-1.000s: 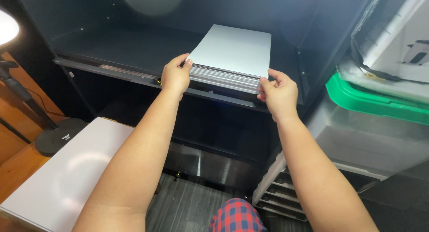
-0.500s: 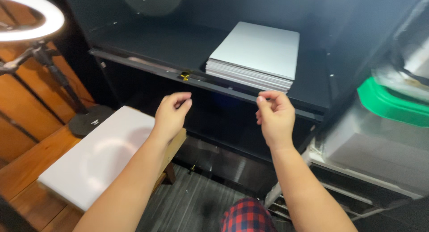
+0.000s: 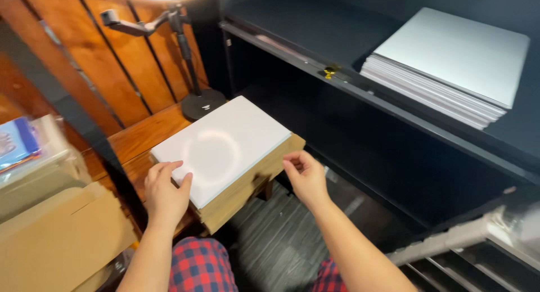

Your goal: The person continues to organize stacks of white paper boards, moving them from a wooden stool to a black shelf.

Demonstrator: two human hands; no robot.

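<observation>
Under the left hand's fingers (image 3: 179, 169) lies a white sheet stack (image 3: 220, 146), smooth and faintly glossy, mirroring a lamp ring. Below it, beside the right hand's fingers (image 3: 292, 160), the base (image 3: 247, 186) looks like raw, matt wood or board. The bench (image 3: 147, 131) behind the fingers is varnished wood with visible grain. Far above the fingers, the shelf (image 3: 360, 89) is dark, matt, and carries another pale, smooth stack (image 3: 450, 58).
</observation>
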